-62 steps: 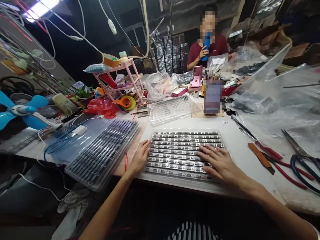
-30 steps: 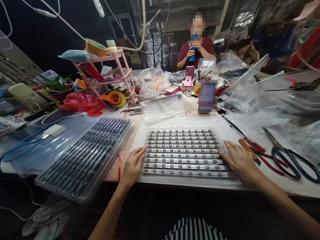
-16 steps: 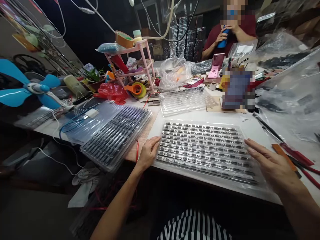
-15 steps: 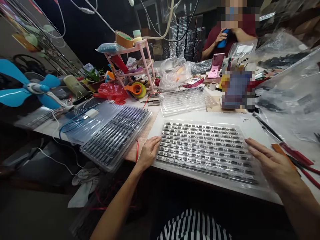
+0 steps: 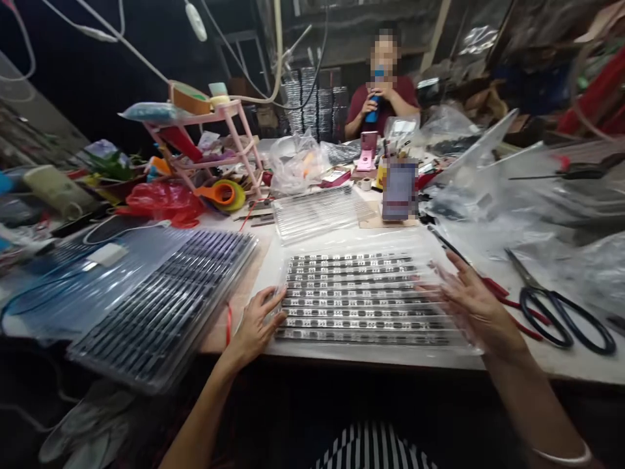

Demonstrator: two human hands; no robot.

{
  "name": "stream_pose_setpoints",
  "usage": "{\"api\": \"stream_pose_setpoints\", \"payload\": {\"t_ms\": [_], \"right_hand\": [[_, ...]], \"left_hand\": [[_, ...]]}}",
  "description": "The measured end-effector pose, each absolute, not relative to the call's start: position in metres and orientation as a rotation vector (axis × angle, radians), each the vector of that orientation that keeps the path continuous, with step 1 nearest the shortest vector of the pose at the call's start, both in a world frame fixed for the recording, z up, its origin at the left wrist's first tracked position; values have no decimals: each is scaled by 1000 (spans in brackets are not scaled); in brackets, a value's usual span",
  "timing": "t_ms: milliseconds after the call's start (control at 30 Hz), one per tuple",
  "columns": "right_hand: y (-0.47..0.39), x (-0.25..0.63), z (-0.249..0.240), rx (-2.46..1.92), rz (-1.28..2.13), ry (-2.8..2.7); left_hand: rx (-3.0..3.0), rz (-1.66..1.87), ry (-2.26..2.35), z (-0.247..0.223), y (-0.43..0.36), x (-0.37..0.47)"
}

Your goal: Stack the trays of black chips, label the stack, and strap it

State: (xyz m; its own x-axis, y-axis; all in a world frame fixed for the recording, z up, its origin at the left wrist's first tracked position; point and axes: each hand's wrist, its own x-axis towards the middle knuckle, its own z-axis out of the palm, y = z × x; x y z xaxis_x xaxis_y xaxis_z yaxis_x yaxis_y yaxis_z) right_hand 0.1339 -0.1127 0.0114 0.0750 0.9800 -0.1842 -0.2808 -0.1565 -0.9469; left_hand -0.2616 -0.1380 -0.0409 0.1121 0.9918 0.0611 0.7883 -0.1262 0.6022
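Observation:
A clear plastic tray [image 5: 351, 294] with rows of dark strips bearing pale marks lies on the white table in front of me. My left hand [image 5: 256, 326] pinches its left edge between thumb and fingers. At the tray's right end is my right hand [image 5: 476, 303], fingers stretched out and apart, blurred by motion; whether they touch the clear plastic there I cannot tell. To the left, a stack of similar trays [image 5: 170, 303] holds long dark strips. Behind the front tray lies another clear ribbed tray [image 5: 315, 212].
Large scissors [image 5: 541, 306] and red-handled tools [image 5: 527, 319] lie right of my hand, beside crumpled clear plastic [image 5: 488, 228]. A pink rack [image 5: 239, 140], a tape dispenser [image 5: 222, 193] and a phone [image 5: 400, 192] stand behind. Across the table a person [image 5: 381, 98] holds a blue bottle [image 5: 374, 107].
The view has swung right, bringing the scissors into sight. My right hand has moved inward over the tray's right end, its fingers spreading. The left hand stays at the left edge.

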Motion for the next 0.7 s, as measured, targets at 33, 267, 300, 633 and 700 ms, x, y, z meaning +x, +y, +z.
{"api": "stream_pose_setpoints", "payload": {"t_ms": [33,267,300,633,700], "right_hand": [[-113,134,10,-1151,1409,-824],[-113,137,4,-1017,1550,-805],[-113,137,4,-1011,1555,-800],[-140,127,8,-955,1151,-800],[-155,131,12,-1028,1164,-861]], "left_hand": [[1979,647,1727,-43,-137,-263],[1836,766,1697,-44,-137,-262],[1739,820,1677,-41,-138,-261],[1278,1048,1701,-30,-136,-250],[1303,1034,1670,-35,-135,-248]]}}
